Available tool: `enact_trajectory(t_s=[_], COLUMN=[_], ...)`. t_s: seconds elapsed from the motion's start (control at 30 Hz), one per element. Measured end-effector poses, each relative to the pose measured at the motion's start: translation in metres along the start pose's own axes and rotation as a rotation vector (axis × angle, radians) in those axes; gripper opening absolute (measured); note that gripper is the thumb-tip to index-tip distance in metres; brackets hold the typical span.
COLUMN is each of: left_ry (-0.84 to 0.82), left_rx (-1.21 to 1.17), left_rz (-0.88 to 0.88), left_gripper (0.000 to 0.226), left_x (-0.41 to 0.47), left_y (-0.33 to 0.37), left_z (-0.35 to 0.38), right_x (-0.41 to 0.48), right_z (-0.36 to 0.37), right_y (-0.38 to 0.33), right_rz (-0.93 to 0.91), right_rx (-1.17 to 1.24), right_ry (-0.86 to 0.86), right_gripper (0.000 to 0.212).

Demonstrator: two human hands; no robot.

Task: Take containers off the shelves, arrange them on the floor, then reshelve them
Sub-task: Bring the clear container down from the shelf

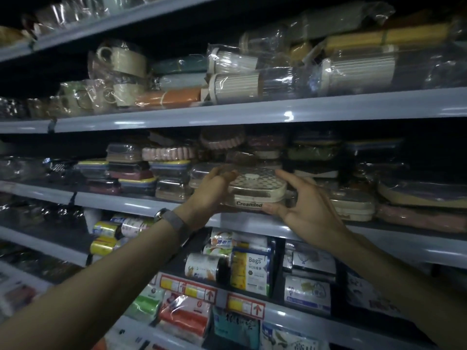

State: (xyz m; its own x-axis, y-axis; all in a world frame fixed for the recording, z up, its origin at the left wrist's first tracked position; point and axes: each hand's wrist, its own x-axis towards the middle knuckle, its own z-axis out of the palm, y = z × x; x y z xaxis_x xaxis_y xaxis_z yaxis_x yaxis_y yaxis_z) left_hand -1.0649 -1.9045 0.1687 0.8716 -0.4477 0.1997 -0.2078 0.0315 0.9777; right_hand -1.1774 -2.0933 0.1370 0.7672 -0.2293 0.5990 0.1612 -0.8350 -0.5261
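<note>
Head view: both hands on a cream container at the shelf's front edge.
The cream-lidded, clear-bodied plastic container (257, 190), labelled "Creamind", sits at the front edge of the grey metal shelf (126, 201), about midway along it, among other wrapped boxes. The left hand (212, 192) grasps its left end with the fingers curled over the lid's rim. The right hand (305, 210) holds the right end, thumb under the lower front corner and index finger stretched towards the lid's upper right corner. A grey-strapped wristwatch (165, 216) is on the left wrist. Stacked lidded food boxes (131, 173) stand further left on the same shelf. Wrapped beige mugs (118, 63) fill the shelf above, and a blue "Bags" packet (252, 271) stands on the one below.
</note>
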Motion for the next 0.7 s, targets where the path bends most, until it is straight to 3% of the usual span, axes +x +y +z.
enact_trajectory(t_s=[0.23, 0.4, 0.5, 0.6, 0.7], left_ry=[0.164, 0.340, 0.428, 0.506, 0.566], left_rx=[-0.161, -0.101, -0.098, -0.093, -0.084], left_rz=[-0.020, -0.029, -0.066, -0.091, -0.157], left_gripper=[0.029, 0.020, 0.028, 0.032, 0.034], left_x=[-0.041, -0.088, -0.122, -0.159, -0.195], left_y=[-0.028, -0.063, -0.085, -0.107, -0.133], left_z=[-0.060, -0.121, -0.154, -0.186, -0.218], right_x=[-0.007, -0.024, -0.036, -0.054, -0.075], right_z=[0.069, 0.139, 0.180, 0.223, 0.264], right_y=[-0.023, -0.059, -0.084, -0.106, -0.127], right_rz=[-0.009, 0.158, 0.293, 0.353, 0.396], right_rx=[0.295, 0.656, 0.756, 0.888, 0.923], right_ry=[-0.214, -0.366, -0.379, -0.467, -0.527], right_gripper=[0.081, 0.081, 0.067, 0.018, 0.016])
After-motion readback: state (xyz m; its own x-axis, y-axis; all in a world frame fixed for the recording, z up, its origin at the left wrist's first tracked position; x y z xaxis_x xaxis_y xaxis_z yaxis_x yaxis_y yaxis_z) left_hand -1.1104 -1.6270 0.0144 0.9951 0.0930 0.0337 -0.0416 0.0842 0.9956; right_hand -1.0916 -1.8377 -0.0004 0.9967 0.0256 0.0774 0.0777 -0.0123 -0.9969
